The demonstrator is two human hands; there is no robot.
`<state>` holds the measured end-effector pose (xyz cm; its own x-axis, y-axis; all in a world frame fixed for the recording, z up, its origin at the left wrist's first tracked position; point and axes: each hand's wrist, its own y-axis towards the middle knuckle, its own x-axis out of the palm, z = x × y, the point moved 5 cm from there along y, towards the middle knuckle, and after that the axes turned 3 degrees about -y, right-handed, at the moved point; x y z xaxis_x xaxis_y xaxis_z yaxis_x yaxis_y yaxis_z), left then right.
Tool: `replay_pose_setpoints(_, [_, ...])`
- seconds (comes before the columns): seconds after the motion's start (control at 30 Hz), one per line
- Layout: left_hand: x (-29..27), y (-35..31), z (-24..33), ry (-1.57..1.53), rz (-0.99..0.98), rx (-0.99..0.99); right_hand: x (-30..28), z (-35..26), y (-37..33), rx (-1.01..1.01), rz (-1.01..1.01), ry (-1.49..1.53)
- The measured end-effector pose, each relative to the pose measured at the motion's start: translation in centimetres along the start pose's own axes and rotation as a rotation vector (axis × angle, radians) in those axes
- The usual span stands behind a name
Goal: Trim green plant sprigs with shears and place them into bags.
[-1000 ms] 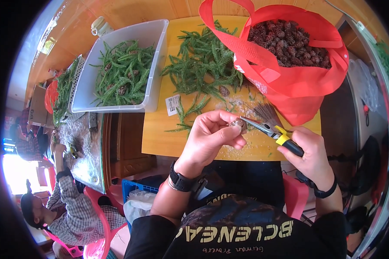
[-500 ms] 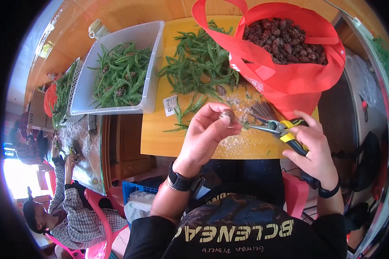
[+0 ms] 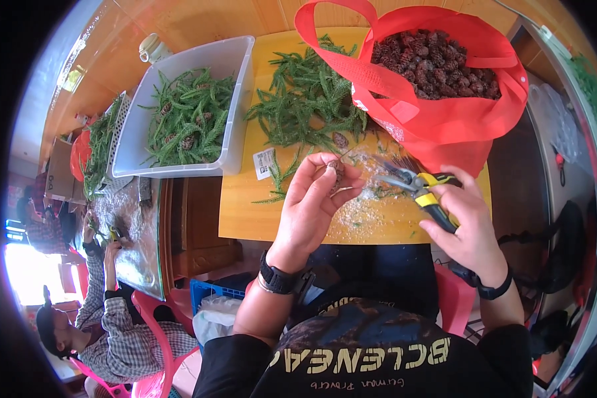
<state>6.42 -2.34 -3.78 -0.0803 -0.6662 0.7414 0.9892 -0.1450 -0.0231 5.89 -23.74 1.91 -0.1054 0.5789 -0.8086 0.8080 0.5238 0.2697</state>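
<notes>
Nearest, left of and nearer than the red bag (image 3: pixel 467 129), the left hand (image 3: pixel 310 199) pinches one pine cone (image 3: pixel 339 174), its long axis running roughly away from the person, a thin wire (image 3: pixel 347 153) slanting off its far end toward the bag; the right hand (image 3: pixel 471 219) wraps its fingers around one pair of pliers (image 3: pixel 419 192), jaws parted. A second ago the pliers met the cone; now they stand apart. Left of the bag, one loose cone (image 3: pixel 340 140) lies on the table (image 3: pixel 259 215), beyond it one sprig pile (image 3: pixel 312 109), with one tub (image 3: pixel 237 129) farther left.
</notes>
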Motion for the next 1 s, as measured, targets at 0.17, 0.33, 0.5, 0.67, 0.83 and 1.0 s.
replay_pose_setpoints(0.17, [-1.3,-0.6,0.0,0.091,0.053,0.031,0.1,4.0,-2.0,0.297,-0.033,-0.025])
replay_pose_setpoints(0.33, [-1.4,-0.5,-0.8,0.067,-0.003,0.020,1.2,8.4,-4.9,0.321,-0.022,-0.197])
replay_pose_setpoints(0.5, [-1.3,-0.7,-1.6,0.099,-0.023,-0.048,1.6,8.5,-5.2,0.250,-0.123,-0.347])
replay_pose_setpoints(0.67, [-0.4,-1.0,-3.3,0.232,-0.076,-0.140,1.6,2.6,-0.7,0.214,-0.081,0.271])
replay_pose_setpoints(0.83, [0.4,-1.1,-3.6,0.221,-0.124,-0.088,5.1,-0.3,2.1,0.136,-0.142,0.765])
replay_pose_setpoints(1.0, [-1.2,-1.0,0.0,1.017,0.055,0.111,7.0,-0.1,2.8,0.217,-0.088,0.877])
